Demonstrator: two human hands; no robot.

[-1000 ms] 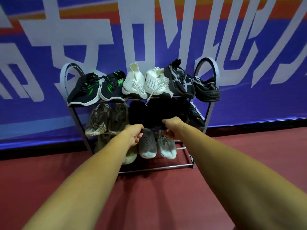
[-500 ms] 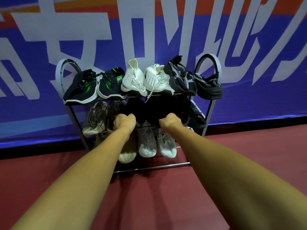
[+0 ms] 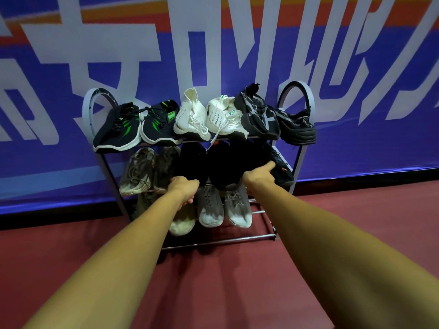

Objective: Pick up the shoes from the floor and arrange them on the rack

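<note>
Two black shoes (image 3: 194, 160) partly hide left grip (image 3: 184, 188) and right grip (image 3: 259, 175).

A vinyl wall banner (image 3: 356, 143), spanning nine round to three o'clock, is violet-blue with huge white characters. An orange band and a red band run along twelve o'clock. The matte floor (image 3: 213, 281) at six o'clock is dark red. The tube-metal shoe rack (image 3: 225, 241) is grey.

**Top tier:**
- At ten o'clock, black knit trainers (image 3: 118, 129) with green slashes and white sole edging.
- At twelve, white knit sock trainers (image 3: 190, 117).
- At two, black trainers (image 3: 256, 115) with a grey speckled weave.

**Middle tier:**
- Beige mesh trainers (image 3: 137, 169).
- Plain black fabric shoes (image 3: 228, 162).
- A black shoe (image 3: 282, 172) flecked orange-red.

**Lowest tier:**
- Grey knit trainers (image 3: 210, 207) with white toes.
</note>
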